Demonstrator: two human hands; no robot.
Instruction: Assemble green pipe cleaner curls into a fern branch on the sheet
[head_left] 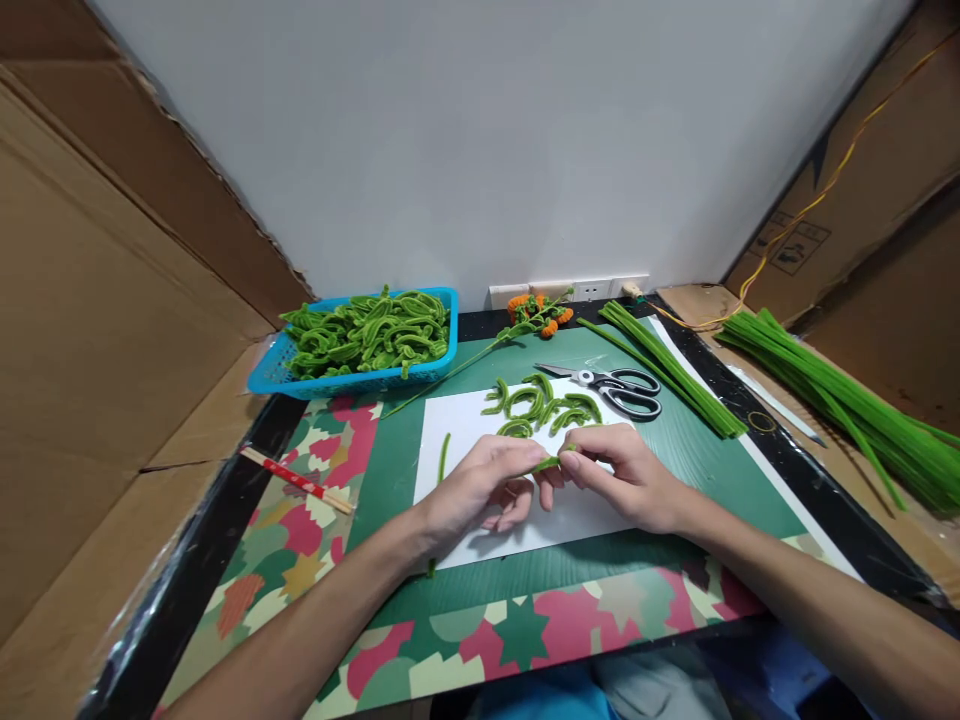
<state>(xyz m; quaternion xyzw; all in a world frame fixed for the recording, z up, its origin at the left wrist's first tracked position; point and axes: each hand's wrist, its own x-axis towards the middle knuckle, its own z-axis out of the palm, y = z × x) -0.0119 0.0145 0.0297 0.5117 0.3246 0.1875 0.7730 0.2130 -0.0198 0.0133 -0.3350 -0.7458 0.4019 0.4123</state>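
Observation:
Over a white paper sheet, my left hand pinches one end of a short green fuzzy stem piece. My right hand pinches the same piece at its other end, close to the left fingertips. Just beyond the hands, several curved green pieces lie on the paper. One thin, straighter green stem rests at the left of the sheet, partly hidden by my left hand. Black-handled scissors lie past the curved pieces, blades pointing left.
A blue basket heaped with green pieces stands back left. Orange flowers on a stem lie near wall sockets. Green stem bundles are at the right. Chopsticks rest at the left. Cardboard borders the table.

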